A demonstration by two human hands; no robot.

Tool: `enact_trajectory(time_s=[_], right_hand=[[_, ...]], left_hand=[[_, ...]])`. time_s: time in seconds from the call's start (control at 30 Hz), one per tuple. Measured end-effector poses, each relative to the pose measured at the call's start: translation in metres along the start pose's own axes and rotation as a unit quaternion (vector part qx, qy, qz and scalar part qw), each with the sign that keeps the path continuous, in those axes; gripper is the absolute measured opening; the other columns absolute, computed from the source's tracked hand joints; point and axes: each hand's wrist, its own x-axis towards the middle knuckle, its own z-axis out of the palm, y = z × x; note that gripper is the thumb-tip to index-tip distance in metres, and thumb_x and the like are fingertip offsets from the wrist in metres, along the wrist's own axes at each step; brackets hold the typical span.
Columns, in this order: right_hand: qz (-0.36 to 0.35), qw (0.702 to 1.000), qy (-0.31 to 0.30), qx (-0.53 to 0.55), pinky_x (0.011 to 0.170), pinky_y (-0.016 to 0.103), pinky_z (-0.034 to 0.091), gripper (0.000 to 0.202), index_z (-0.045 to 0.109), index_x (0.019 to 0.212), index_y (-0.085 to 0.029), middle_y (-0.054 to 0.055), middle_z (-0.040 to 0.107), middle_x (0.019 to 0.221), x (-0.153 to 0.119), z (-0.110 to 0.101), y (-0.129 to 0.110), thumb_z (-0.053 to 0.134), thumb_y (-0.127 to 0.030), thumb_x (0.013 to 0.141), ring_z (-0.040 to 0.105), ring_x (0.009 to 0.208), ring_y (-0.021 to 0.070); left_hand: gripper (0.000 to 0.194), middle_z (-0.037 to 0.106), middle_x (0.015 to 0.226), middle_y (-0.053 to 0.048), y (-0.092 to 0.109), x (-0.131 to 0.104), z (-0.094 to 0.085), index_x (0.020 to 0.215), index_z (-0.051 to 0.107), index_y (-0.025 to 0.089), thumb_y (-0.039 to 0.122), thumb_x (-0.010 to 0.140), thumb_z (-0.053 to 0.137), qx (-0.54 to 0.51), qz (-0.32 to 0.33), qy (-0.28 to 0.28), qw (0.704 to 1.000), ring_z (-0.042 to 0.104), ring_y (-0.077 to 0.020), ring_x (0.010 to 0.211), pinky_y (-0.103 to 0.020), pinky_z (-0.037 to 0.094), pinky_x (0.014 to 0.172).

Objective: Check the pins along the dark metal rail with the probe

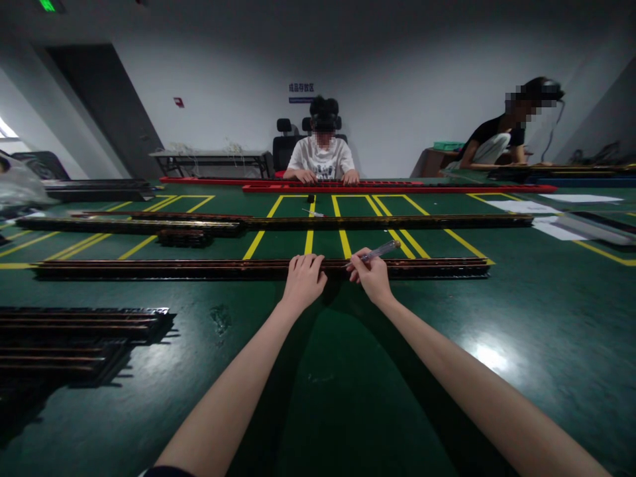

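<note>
A long black rail (163,268) with copper-coloured strips lies crosswise on the green table in front of me. My left hand (304,281) is bent over it near its middle, fingers on top and thumb at the near side. Just to the right, my right hand (371,277) grips a screwdriver (381,251) with a clear handle. The handle end points up and to the right. Its tip is down at the rail, mostly hidden by my fingers, so I cannot tell exactly what it touches.
Beyond lie another long rail (397,222), a short black bundle (183,238) and a small tool (314,212). More rails (84,324) are stacked at near left. White papers (521,207) lie at right. One person (322,158) sits opposite behind red rails (397,189); another (491,139) leans at far right.
</note>
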Motion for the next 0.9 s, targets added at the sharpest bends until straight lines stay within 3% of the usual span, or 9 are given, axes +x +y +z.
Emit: enact_trajectory(time_s=[0.63, 0.9], right_hand=[[0.005, 1.000, 0.010, 0.008, 0.040, 0.022, 0.044, 0.033, 0.052, 0.070, -0.018, 0.001, 0.059, 0.062, -0.0003, 0.0007, 0.0006, 0.058, -0.050, 0.078, 0.054, 0.045, 0.0099], [0.002, 0.998, 0.064, 0.002, 0.039, 0.023, 0.043, 0.035, 0.052, 0.069, -0.018, 0.001, 0.058, 0.059, -0.0011, 0.0000, -0.0006, 0.056, -0.052, 0.078, 0.054, 0.043, 0.0112]], left_hand=[[0.037, 0.061, 0.116, -0.011, 0.0026, 0.0017, -0.0024, 0.119, 0.054, 0.015, 0.030, 0.088, 0.039, 0.005, -0.009, -0.010, 1.000, 0.053, -0.0230, 0.111, -0.042, 0.037, 0.100], [0.038, 0.060, 0.118, -0.011, 0.0012, 0.0014, -0.0003, 0.120, 0.054, 0.016, 0.033, 0.089, 0.039, 0.000, -0.009, -0.011, 1.000, 0.052, -0.0236, 0.113, -0.044, 0.037, 0.101]])
